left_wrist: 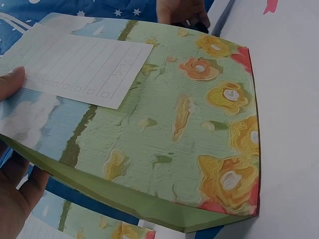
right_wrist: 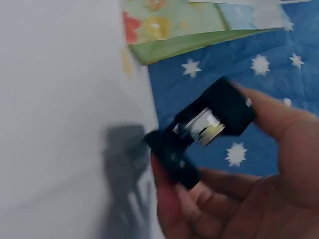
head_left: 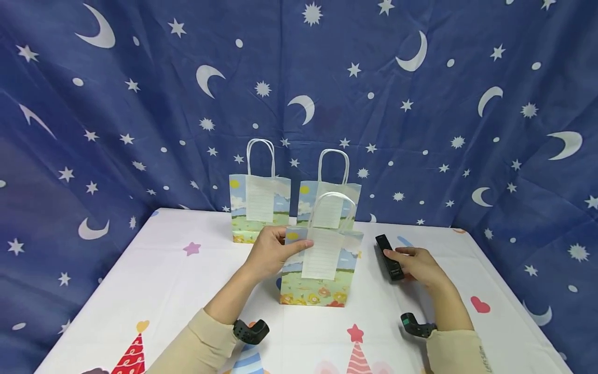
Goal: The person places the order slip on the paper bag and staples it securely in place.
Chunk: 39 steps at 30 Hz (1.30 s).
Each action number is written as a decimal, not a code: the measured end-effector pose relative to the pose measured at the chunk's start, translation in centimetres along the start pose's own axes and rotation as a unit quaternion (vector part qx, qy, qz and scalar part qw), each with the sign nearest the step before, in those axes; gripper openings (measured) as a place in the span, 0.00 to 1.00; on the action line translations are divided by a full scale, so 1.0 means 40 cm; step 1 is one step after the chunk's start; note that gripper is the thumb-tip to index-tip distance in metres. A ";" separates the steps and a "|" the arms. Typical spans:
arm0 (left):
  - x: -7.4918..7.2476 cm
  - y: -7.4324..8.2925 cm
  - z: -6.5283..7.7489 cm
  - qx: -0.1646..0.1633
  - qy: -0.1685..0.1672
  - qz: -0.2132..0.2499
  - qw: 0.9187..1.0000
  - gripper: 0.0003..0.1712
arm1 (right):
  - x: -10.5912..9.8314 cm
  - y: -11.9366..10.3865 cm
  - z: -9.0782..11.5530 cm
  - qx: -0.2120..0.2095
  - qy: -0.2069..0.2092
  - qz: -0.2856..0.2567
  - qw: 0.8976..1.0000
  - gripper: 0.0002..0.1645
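Paper bag [head_left: 320, 270]: stood upright on the surface [head_left: 177, 280], in front of two matching bags [head_left: 259, 208] by the starry backdrop [head_left: 140, 104].
Left hand [head_left: 271, 252]: pinched the bag's upper left edge, thumb on the printed face beside the lined label [left_wrist: 75, 64].
Right hand [head_left: 420, 266]: fingers curled round a black stapler [head_left: 389, 257], just right of the bag.
Handling, judged: light, thin paper, easily creased or tipped; best held at the folded side edges or the cord handle [head_left: 329, 200].
Stapler, judged: rigid and compact; the grip along its body looked secure.
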<state>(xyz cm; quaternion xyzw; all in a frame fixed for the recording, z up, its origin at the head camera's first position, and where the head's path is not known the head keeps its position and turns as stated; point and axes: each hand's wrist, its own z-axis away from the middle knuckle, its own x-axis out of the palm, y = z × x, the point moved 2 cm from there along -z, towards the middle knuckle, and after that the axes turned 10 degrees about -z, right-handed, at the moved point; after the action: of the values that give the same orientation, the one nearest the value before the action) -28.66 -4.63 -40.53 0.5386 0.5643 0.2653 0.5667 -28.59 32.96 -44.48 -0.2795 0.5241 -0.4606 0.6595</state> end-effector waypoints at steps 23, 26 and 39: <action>0.006 0.008 0.003 0.006 0.008 -0.015 1.000 0.38 | 0.042 -0.239 0.226 -0.412 -0.102 -0.387 0.819 0.41; 0.008 0.011 0.004 0.012 0.010 -0.015 1.000 0.36 | 0.066 -0.258 0.248 -0.438 -0.103 -0.345 0.824 0.42; 0.030 0.029 0.015 0.022 0.028 -0.028 0.999 0.36 | 0.178 -0.304 0.287 -0.571 -0.002 -0.172 0.803 0.49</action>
<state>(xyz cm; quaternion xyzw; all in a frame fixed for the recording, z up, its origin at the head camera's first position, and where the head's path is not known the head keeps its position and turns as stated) -27.46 -3.42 -40.01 0.5271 0.6008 0.2515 0.5458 -21.35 20.13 -33.84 -0.6916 0.6346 -0.1834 0.2922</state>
